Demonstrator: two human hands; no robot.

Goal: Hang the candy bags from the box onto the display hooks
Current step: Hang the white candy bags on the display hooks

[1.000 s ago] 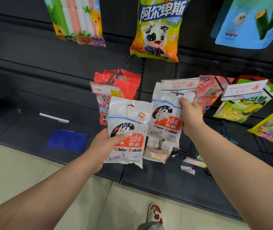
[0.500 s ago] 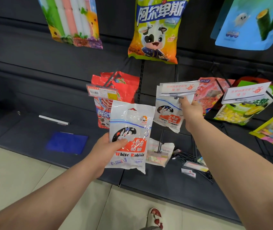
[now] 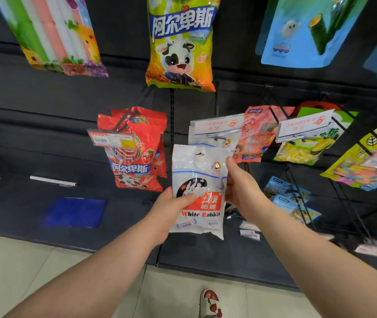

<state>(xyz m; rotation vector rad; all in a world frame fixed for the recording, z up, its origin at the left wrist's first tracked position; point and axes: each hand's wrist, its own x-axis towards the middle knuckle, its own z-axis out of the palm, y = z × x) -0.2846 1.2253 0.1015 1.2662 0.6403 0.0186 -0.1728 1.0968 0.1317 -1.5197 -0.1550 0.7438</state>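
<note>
Bag (image 3: pixel 197 167) (white), in left hand (image 3: pixel 169 210), right hand (image 3: pixel 240 191)

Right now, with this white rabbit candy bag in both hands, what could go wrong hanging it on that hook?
1. The white plastic White Rabbit candy bag has a small hang hole, below the grey metal hook; it may miss the tip.
2. The clear price label holder sits just above the hook and could get knocked.
3. Your left hand takes its grip low, so the top may flop.
</note>
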